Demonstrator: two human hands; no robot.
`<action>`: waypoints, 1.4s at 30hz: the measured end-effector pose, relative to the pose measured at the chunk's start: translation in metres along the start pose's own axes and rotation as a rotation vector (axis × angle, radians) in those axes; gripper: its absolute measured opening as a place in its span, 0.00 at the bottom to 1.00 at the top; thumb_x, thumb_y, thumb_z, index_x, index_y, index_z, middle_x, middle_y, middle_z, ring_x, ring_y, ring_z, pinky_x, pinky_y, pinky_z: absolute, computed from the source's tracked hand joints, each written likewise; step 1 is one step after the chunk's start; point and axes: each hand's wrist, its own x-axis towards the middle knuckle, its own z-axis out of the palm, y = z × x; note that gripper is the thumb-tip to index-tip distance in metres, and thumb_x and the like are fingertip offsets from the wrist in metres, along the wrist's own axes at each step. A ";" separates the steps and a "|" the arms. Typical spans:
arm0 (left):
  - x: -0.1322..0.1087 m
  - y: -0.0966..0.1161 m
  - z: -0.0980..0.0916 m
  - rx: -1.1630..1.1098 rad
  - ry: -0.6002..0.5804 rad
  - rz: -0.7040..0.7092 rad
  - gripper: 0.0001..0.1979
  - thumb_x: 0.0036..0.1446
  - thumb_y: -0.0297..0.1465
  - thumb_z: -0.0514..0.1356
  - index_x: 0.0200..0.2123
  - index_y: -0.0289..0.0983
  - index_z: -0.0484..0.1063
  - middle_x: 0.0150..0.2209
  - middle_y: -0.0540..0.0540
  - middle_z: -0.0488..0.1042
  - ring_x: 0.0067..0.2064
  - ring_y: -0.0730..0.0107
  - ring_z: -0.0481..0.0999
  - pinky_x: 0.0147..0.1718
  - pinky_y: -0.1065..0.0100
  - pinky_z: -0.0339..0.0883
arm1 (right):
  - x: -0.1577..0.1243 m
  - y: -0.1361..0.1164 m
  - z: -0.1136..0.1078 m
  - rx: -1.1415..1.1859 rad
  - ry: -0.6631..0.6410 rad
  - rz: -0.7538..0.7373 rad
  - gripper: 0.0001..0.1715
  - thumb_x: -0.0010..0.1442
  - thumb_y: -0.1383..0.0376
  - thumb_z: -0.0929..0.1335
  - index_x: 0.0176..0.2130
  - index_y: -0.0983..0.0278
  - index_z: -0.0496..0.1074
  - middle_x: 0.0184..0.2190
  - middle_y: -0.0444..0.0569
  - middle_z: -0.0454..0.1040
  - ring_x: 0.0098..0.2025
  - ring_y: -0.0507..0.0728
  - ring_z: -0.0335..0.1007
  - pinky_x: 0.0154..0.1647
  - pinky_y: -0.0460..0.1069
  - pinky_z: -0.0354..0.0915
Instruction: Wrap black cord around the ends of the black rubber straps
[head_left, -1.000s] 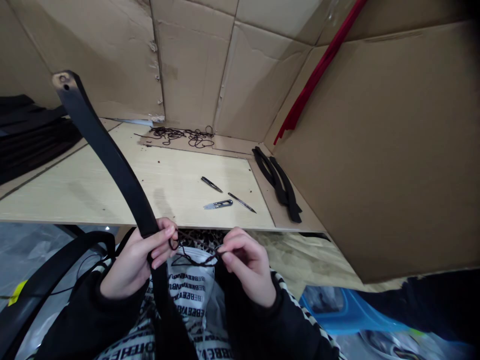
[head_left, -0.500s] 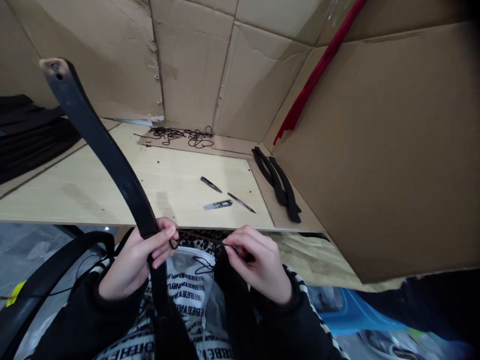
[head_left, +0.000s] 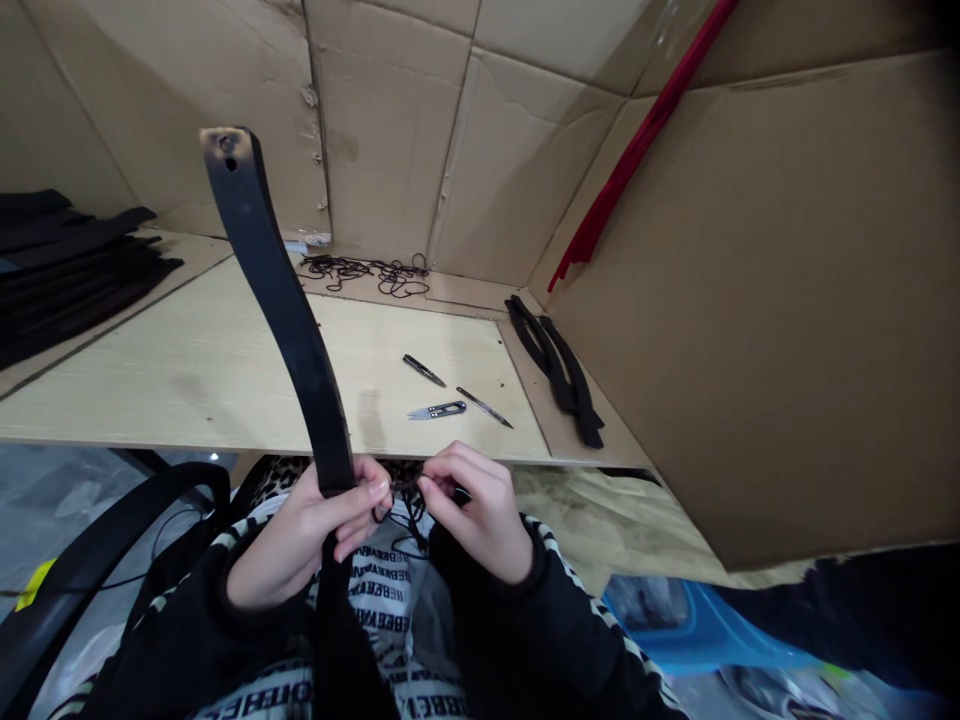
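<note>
A long black strap (head_left: pixel 289 310) stands up from my left hand (head_left: pixel 319 525), which is closed round its lower part. Its top end is pale and scorched-looking, with a dark hole. Thin dark cord (head_left: pixel 409 487) runs from the fingers of my left hand to my right hand (head_left: pixel 476 505), which pinches it between thumb and forefinger. Some cord hangs in loops below, over my printed clothing. The two hands are close together, just off the table's front edge.
On the table (head_left: pixel 247 390) are two thread snips (head_left: pixel 439 410) (head_left: pixel 424 370) and a pointed tool (head_left: pixel 484 407). Tangled cord (head_left: pixel 367 270) lies behind. Black strips (head_left: pixel 67 270) are piled left, others (head_left: pixel 555 370) right. Cardboard walls (head_left: pixel 765 300) and a red strip (head_left: pixel 645 140) stand around.
My left hand and the strap have moved right, and the strap is more upright. My right hand has moved left, so the gap between the hands is smaller and the cord between them is shorter.
</note>
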 end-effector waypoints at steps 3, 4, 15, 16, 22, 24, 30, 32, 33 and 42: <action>0.003 0.001 0.001 -0.020 0.031 0.036 0.11 0.50 0.36 0.65 0.26 0.34 0.70 0.14 0.58 0.57 0.15 0.87 0.53 0.16 0.79 0.48 | 0.002 -0.002 0.001 0.169 -0.009 0.108 0.02 0.57 0.70 0.67 0.31 0.66 0.68 0.25 0.45 0.66 0.24 0.48 0.59 0.25 0.43 0.59; 0.004 0.002 0.001 -0.027 0.043 0.052 0.11 0.51 0.36 0.64 0.27 0.35 0.70 0.13 0.59 0.55 0.14 0.87 0.52 0.17 0.79 0.48 | 0.002 -0.003 0.001 0.234 -0.020 0.147 0.03 0.57 0.69 0.67 0.31 0.66 0.68 0.25 0.45 0.66 0.24 0.47 0.60 0.25 0.43 0.59; 0.003 0.001 -0.004 0.168 -0.035 0.110 0.20 0.46 0.35 0.68 0.44 0.40 0.75 0.17 0.57 0.58 0.16 0.85 0.56 0.14 0.80 0.47 | 0.009 -0.011 -0.002 0.298 -0.102 0.194 0.07 0.60 0.65 0.65 0.31 0.66 0.69 0.26 0.44 0.65 0.26 0.48 0.58 0.27 0.45 0.57; 0.004 0.000 -0.003 0.206 -0.028 0.118 0.19 0.45 0.35 0.68 0.43 0.39 0.76 0.16 0.58 0.58 0.15 0.86 0.55 0.14 0.80 0.46 | 0.009 -0.011 -0.002 0.295 -0.097 0.199 0.07 0.60 0.65 0.65 0.30 0.66 0.68 0.25 0.44 0.64 0.26 0.48 0.58 0.27 0.44 0.57; 0.008 -0.008 0.001 0.245 0.108 0.170 0.12 0.45 0.35 0.68 0.33 0.35 0.76 0.16 0.55 0.65 0.13 0.85 0.58 0.12 0.80 0.48 | 0.007 -0.016 0.000 0.254 -0.007 0.224 0.07 0.60 0.66 0.66 0.30 0.66 0.68 0.25 0.43 0.66 0.26 0.47 0.59 0.26 0.43 0.57; 0.008 -0.009 0.002 0.239 0.121 0.178 0.11 0.44 0.35 0.68 0.28 0.34 0.74 0.15 0.55 0.64 0.13 0.84 0.58 0.12 0.80 0.49 | 0.006 -0.018 0.003 0.207 0.044 0.224 0.07 0.59 0.67 0.66 0.29 0.66 0.68 0.25 0.43 0.66 0.26 0.47 0.59 0.26 0.43 0.58; 0.007 -0.007 0.002 0.236 0.195 0.184 0.12 0.43 0.33 0.69 0.22 0.34 0.69 0.17 0.55 0.65 0.14 0.85 0.59 0.11 0.81 0.50 | 0.005 -0.023 0.010 0.075 0.081 0.171 0.06 0.59 0.68 0.66 0.29 0.65 0.67 0.25 0.43 0.65 0.27 0.48 0.60 0.27 0.43 0.58; 0.007 -0.007 0.002 0.228 0.197 0.178 0.11 0.43 0.33 0.69 0.24 0.34 0.70 0.17 0.56 0.64 0.14 0.85 0.58 0.11 0.81 0.50 | 0.006 -0.024 0.011 0.082 0.067 0.174 0.06 0.59 0.68 0.66 0.29 0.65 0.67 0.25 0.44 0.65 0.28 0.48 0.60 0.28 0.44 0.57; 0.007 -0.007 0.001 0.225 0.189 0.172 0.11 0.43 0.33 0.69 0.26 0.35 0.70 0.16 0.56 0.63 0.14 0.85 0.58 0.11 0.81 0.50 | 0.006 -0.023 0.010 0.115 0.056 0.193 0.06 0.59 0.67 0.66 0.29 0.65 0.68 0.26 0.44 0.65 0.28 0.49 0.59 0.28 0.45 0.57; 0.009 -0.004 0.002 0.237 0.088 0.131 0.10 0.44 0.31 0.67 0.25 0.35 0.68 0.18 0.56 0.62 0.17 0.83 0.58 0.12 0.81 0.50 | 0.007 -0.011 0.004 1.112 -0.173 0.737 0.15 0.51 0.59 0.70 0.29 0.67 0.65 0.22 0.40 0.57 0.22 0.45 0.45 0.23 0.43 0.43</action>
